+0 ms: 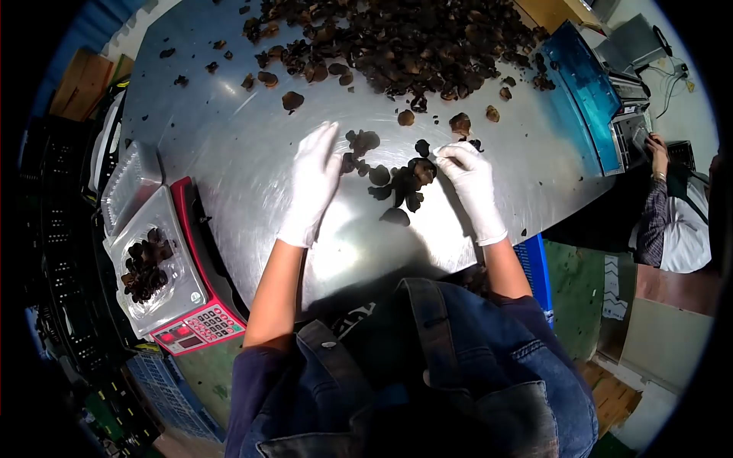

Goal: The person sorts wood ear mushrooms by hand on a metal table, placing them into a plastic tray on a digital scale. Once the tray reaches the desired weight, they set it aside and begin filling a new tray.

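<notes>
White-gloved, my left hand [314, 179] lies on the metal table with its fingers stretched out and together, thumb slightly apart. Beside it is a loose cluster of dark wood ear mushroom pieces [365, 142]. My right hand [467, 179], also gloved in white, is closed in a pinch at the right edge of this cluster. What sits between those fingertips, if anything, is too small to make out. A brownish mushroom piece [422, 172] lies just left of the pinching fingers. Farther back spreads a large heap of the same mushrooms [412, 49].
A red-framed scale [206, 324] at left carries a clear plastic tray [172, 294] holding mushrooms [145, 266]. Another clear tray [131, 187] stands behind it. A blue bin [584, 95] is at the right edge. At far right, another person's hand [657, 155] is near equipment.
</notes>
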A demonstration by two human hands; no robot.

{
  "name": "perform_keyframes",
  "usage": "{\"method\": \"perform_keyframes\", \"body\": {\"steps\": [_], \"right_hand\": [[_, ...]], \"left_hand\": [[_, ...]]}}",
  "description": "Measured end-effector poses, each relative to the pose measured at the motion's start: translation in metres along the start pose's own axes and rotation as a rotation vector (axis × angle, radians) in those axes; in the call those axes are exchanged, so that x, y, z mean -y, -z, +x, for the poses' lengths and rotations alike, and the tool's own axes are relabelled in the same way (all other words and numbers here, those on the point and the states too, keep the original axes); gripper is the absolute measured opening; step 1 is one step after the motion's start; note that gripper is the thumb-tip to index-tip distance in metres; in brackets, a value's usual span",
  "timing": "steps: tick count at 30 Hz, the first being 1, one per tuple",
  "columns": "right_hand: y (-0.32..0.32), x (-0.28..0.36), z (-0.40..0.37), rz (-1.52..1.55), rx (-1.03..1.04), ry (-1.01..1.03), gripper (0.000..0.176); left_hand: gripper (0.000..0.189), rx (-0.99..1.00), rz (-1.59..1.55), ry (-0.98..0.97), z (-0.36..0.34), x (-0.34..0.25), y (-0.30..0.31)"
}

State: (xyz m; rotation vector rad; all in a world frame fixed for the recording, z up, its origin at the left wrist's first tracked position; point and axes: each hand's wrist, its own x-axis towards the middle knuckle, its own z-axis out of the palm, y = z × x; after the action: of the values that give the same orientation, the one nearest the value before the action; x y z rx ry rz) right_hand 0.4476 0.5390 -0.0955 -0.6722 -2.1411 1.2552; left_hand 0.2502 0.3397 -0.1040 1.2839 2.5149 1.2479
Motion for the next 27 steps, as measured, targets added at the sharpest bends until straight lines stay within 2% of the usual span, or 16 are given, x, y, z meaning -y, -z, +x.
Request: {"method": "perform_keyframes", "body": {"steps": [3,4,6,7,10,12,14,16,17,19,20,24,26,27], "right_hand": [[0.004,0.000,0.020,-0.267,-0.204,0.171,0.014],[0.006,-0.004,0.030,-0.396,-0.250,0.101,0.027],[0.008,-0.019,0.046,-0.659,-0.275,0.079,0.039],[0.008,-0.030,0.048,-0.732,-0.200,0.049,0.049],[-0.004,-0.036,0.030,-0.519,-0.080,0.092,0.022],[-0.014,-0.006,0.004,-0.309,-0.068,0.147,0.012],[-0.016,0.012,-0.012,-0.321,-0.063,0.231,0.012],[-0.010,0.007,-0.010,-0.301,-0.117,0.262,0.013],[-0.008,0.005,-0.004,-0.292,-0.176,0.203,0.012],[-0.002,-0.006,0.021,-0.378,-0.188,0.109,0.015],[-0.001,-0.011,0.035,-0.426,-0.191,0.056,0.017],[-0.014,-0.019,0.085,-0.554,-0.056,-0.044,0.036],[-0.028,-0.034,0.104,-0.739,0.019,-0.045,0.042],[-0.034,-0.035,0.106,-0.842,0.001,0.003,0.044]], "left_hand": [[0.044,0.060,0.090,-0.163,0.013,-0.004,-0.019],[0.038,0.121,0.030,-0.178,0.013,-0.004,-0.023],[0.029,0.278,-0.108,-0.134,0.011,-0.027,-0.010],[0.022,0.267,-0.071,-0.173,0.009,-0.030,-0.009],[0.018,0.201,-0.084,-0.175,0.009,-0.029,-0.011],[0.019,0.151,-0.096,-0.161,0.022,-0.028,-0.022],[0.020,0.104,-0.110,-0.141,0.041,-0.030,-0.041],[0.026,0.045,0.012,-0.116,0.061,-0.036,-0.067],[0.026,0.046,0.010,-0.119,0.071,-0.041,-0.078],[0.030,0.201,0.270,0.052,0.087,-0.051,-0.096],[0.030,0.196,0.267,0.047,0.089,-0.050,-0.099],[0.023,0.212,0.307,0.061,0.076,-0.046,-0.086],[0.021,0.149,0.232,-0.043,0.060,-0.036,-0.066],[0.019,0.182,0.229,-0.039,0.054,-0.034,-0.053]]}}
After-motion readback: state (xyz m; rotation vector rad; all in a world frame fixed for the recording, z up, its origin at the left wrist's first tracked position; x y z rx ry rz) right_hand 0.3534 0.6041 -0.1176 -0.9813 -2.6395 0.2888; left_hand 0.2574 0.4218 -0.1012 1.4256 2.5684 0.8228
